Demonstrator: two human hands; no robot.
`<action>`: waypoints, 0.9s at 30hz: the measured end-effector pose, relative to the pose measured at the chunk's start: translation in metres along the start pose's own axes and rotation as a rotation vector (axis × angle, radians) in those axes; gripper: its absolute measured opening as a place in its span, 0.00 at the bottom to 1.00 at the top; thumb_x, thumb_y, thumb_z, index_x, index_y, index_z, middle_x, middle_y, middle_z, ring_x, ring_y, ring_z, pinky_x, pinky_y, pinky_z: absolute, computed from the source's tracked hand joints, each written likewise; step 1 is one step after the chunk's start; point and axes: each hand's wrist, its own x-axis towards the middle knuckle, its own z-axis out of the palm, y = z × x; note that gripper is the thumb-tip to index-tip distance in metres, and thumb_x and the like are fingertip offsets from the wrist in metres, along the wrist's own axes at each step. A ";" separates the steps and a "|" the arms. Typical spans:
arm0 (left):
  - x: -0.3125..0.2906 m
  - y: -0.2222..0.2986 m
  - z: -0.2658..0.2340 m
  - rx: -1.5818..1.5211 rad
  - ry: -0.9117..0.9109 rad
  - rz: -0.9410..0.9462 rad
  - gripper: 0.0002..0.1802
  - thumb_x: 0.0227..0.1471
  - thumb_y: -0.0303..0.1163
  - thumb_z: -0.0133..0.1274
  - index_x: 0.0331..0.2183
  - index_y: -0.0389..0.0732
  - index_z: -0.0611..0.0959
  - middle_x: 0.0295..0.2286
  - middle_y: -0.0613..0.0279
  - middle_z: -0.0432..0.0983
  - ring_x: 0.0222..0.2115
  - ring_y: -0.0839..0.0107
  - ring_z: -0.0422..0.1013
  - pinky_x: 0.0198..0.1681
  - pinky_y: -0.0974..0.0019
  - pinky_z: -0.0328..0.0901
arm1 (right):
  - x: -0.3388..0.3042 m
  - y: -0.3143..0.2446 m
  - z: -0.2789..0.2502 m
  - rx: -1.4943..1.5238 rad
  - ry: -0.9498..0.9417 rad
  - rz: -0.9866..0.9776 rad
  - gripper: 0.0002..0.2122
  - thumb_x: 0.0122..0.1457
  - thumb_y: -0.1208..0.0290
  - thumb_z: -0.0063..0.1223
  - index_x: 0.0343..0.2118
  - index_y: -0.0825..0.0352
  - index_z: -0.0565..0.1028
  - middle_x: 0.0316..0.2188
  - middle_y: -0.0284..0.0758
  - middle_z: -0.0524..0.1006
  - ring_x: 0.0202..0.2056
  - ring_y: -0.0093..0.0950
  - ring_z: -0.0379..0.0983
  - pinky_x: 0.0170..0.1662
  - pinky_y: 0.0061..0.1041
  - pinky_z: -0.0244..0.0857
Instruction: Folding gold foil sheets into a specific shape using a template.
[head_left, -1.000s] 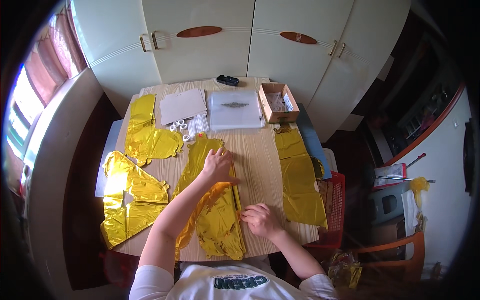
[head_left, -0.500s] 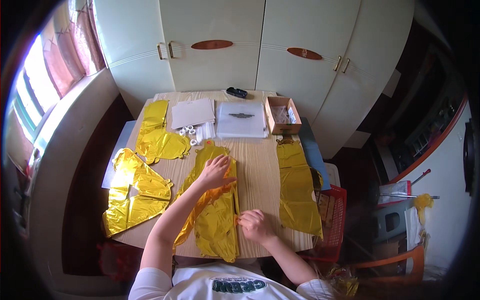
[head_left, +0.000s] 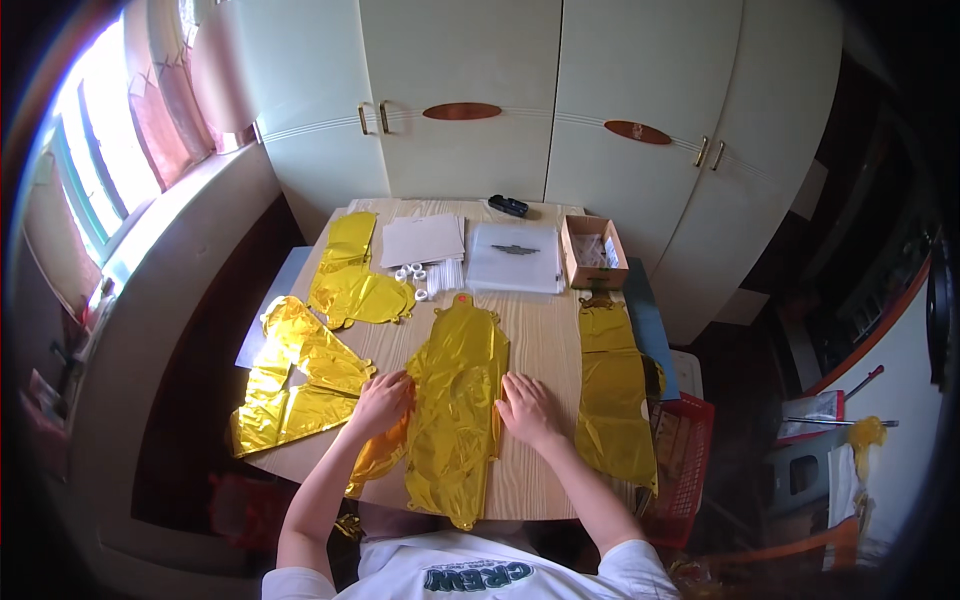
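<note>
A flat, uninflated gold foil balloon [head_left: 458,385] lies lengthwise before me, its tabbed narrow end pointing away and its near end at the table's front edge. On its left side my left hand [head_left: 383,402] has its fingers closed at the border, where an orange-tinted foil flap [head_left: 383,455] hangs toward me. My right hand [head_left: 530,408] is at the opposite border, fingers bent and thumb against the foil. The fingertips of both hands are partly hidden. Creases run across the balloon's surface.
More gold foil lies to the left [head_left: 345,285] and right [head_left: 612,385]. Along the back are grey card sheets [head_left: 425,240], white rings [head_left: 418,275], white straws [head_left: 447,275], clear plastic bags [head_left: 515,270], a cardboard box [head_left: 600,280] and a black object [head_left: 508,206]. A red basket [head_left: 690,465] stands at right.
My left hand has come down from the balloon's upper part to its left border. The right hand has moved farther up the right border. The balloon lies flatter, and the view has shifted.
</note>
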 end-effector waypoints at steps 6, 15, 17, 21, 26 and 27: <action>0.002 0.008 0.009 0.035 0.046 0.112 0.25 0.54 0.40 0.52 0.53 0.42 0.75 0.55 0.56 0.68 0.60 0.58 0.60 0.61 0.50 0.53 | 0.012 0.000 0.008 -0.031 -0.002 0.024 0.27 0.68 0.54 0.36 0.61 0.70 0.64 0.64 0.41 0.63 0.66 0.36 0.54 0.69 0.40 0.44; 0.015 0.022 0.021 0.003 0.103 0.193 0.25 0.54 0.40 0.52 0.51 0.40 0.75 0.54 0.53 0.69 0.59 0.56 0.60 0.61 0.47 0.52 | 0.011 0.001 0.007 -0.037 0.053 0.021 0.26 0.67 0.55 0.39 0.60 0.70 0.65 0.62 0.43 0.65 0.65 0.37 0.57 0.68 0.41 0.46; 0.014 0.025 0.022 0.013 0.114 0.189 0.25 0.54 0.40 0.52 0.51 0.39 0.75 0.54 0.52 0.69 0.59 0.55 0.60 0.61 0.47 0.52 | 0.012 0.001 0.008 -0.036 0.063 0.017 0.26 0.67 0.55 0.40 0.60 0.70 0.65 0.62 0.43 0.66 0.64 0.37 0.58 0.68 0.41 0.47; 0.013 0.026 0.023 0.013 0.125 0.187 0.25 0.54 0.40 0.53 0.51 0.39 0.76 0.54 0.52 0.69 0.59 0.54 0.60 0.61 0.47 0.52 | 0.011 -0.002 0.002 -0.055 0.025 0.018 0.26 0.67 0.55 0.41 0.60 0.71 0.65 0.62 0.43 0.64 0.65 0.38 0.57 0.69 0.40 0.46; 0.017 0.026 0.023 0.002 0.126 0.194 0.26 0.52 0.40 0.54 0.50 0.39 0.76 0.53 0.51 0.69 0.59 0.53 0.60 0.61 0.48 0.52 | 0.016 -0.006 -0.005 -0.075 -0.062 0.046 0.27 0.67 0.54 0.39 0.62 0.71 0.62 0.64 0.42 0.62 0.67 0.37 0.54 0.70 0.38 0.42; 0.017 0.025 0.022 -0.013 0.130 0.198 0.26 0.52 0.41 0.55 0.50 0.39 0.76 0.53 0.51 0.69 0.59 0.53 0.60 0.62 0.49 0.52 | 0.016 -0.006 -0.005 -0.079 -0.066 0.044 0.27 0.67 0.54 0.39 0.62 0.70 0.62 0.64 0.42 0.61 0.67 0.37 0.54 0.70 0.38 0.42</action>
